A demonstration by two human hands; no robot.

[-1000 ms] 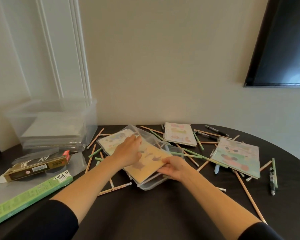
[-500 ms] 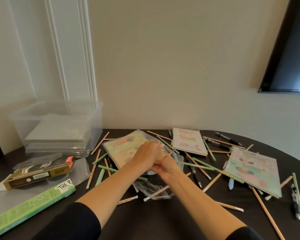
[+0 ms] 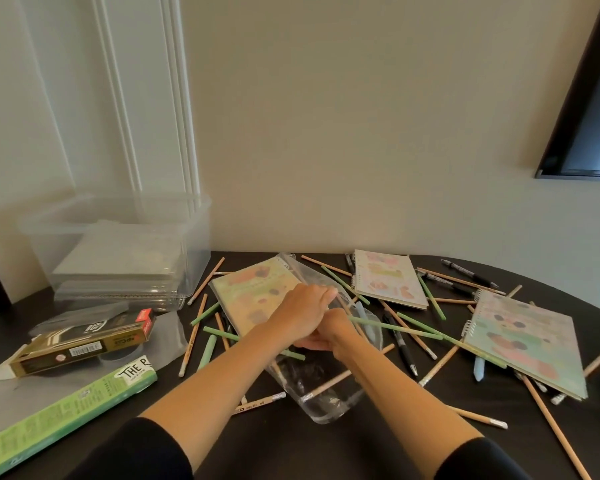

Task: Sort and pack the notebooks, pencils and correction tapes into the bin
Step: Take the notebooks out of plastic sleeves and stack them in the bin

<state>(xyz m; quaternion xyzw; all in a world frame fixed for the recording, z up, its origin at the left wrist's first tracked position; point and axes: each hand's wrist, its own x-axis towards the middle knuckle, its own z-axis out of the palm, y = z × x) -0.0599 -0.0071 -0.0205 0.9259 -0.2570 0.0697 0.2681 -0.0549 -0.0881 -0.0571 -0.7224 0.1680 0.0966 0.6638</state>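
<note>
Left hand point(image 3: 298, 313) is gripping clear plastic sleeve point(image 3: 326, 400) | right hand point(image 3: 334, 329) is clutching it directly beneath | pastel notebook point(image 3: 253, 292) is lying up-left of both grips.

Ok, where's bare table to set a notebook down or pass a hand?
Bare table at the near edge, between the right forearm and the long pencil. A smaller patch between the green box and the left forearm. Around the left hand and right hand it's crowded: pencils, pens, notebooks.

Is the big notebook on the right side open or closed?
Closed. The right notebook lies flat on the table with its patterned cover facing up, and no inside pages show.
</note>
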